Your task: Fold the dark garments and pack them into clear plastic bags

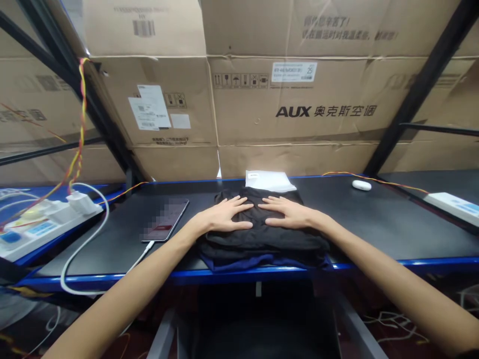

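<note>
Bare forearms (127,279) | left hand (226,214), right hand (287,212) splayed flat on folded black fabric stack (258,244) | uneven pressure could skew it off blue-edged black counter (374,224)

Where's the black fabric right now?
In the head view, the black fabric lies centrally at the front edge of the tabletop, beneath the left hand and right hand, with the white packet behind it.

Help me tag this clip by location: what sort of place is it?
Probably a makeshift workstation, perhaps in a storeroom or workshop: a blue-edged black worktop between dark frame posts, with printed cardboard behind it and a loaded power strip at picture left.
</note>
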